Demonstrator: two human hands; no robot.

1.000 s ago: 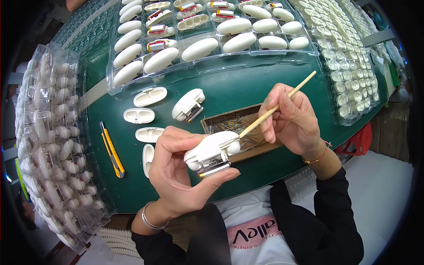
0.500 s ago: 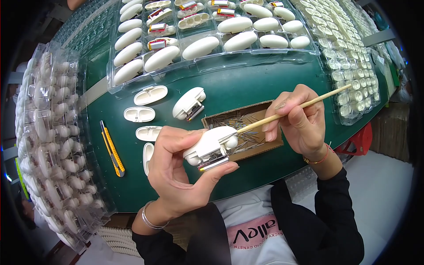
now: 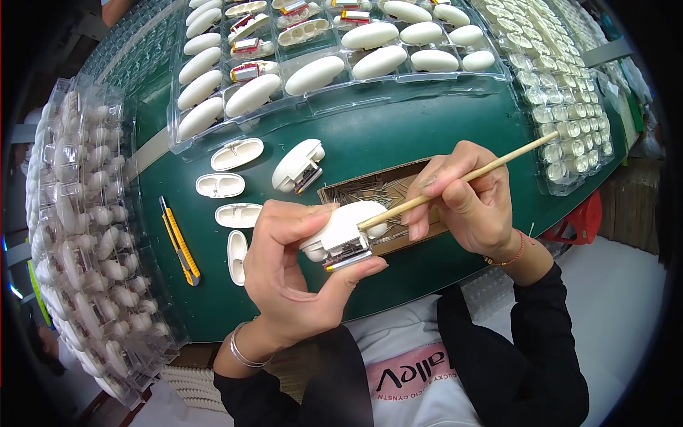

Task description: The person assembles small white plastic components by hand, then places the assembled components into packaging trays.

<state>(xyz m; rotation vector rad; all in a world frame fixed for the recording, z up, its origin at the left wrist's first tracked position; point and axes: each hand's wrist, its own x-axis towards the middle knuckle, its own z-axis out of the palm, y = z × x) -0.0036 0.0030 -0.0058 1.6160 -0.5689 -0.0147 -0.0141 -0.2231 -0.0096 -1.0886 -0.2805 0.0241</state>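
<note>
My left hand (image 3: 295,267) grips a white plastic case assembly (image 3: 346,229) between thumb and fingers, its small circuit parts and a battery edge showing on the lower side. In my right hand (image 3: 466,203) is a thin wooden stick (image 3: 491,168), pinched like a pen. The stick's lower tip touches the case's upper right edge. Under the right hand lies an open cardboard box (image 3: 341,186) of small metal pins, partly hidden by my hands. Another white case assembly (image 3: 297,166) rests on the table just beyond my left hand.
Several empty white oval shells (image 3: 220,186) lie left of my left hand. A yellow utility knife (image 3: 179,240) is farther left. Clear trays of white cases (image 3: 315,75) stand at the back, with stacked trays (image 3: 99,235) at left and trays of small clear-and-white parts (image 3: 569,135) at right.
The stick's tip has shifted left and down, from beside the case's upper right end onto its edge. My right hand moved slightly left with it; the left hand keeps its hold.
</note>
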